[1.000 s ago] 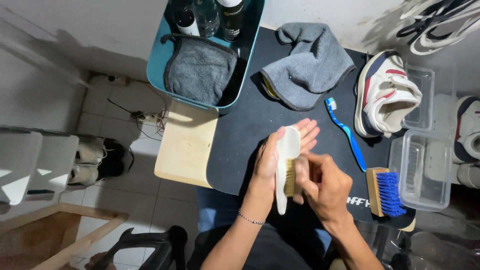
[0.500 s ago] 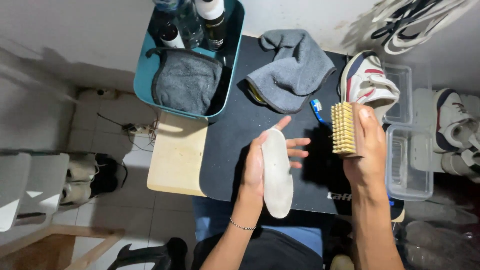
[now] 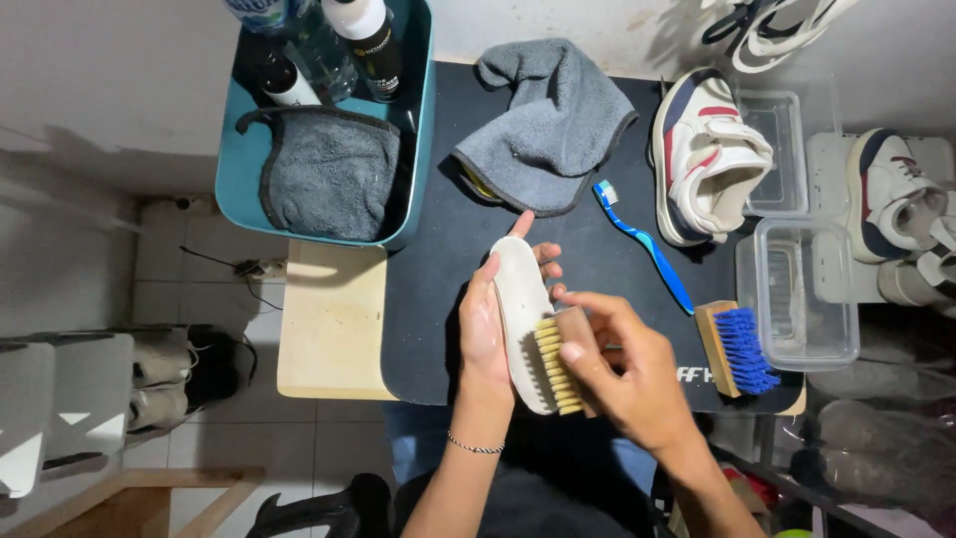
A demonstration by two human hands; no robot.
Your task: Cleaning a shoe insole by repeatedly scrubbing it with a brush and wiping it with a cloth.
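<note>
- The fingers of the left hand cup a white shoe insole at the frame's centre, above the black mat on the tabletop.
- The right hand grips a wooden brush, pale bristles pressed on the insole's lower end.
- A blue toothbrush and a blue-bristled brush lie to the right.
- A grey towel sits at upper centre, a white sneaker upper right.
</note>
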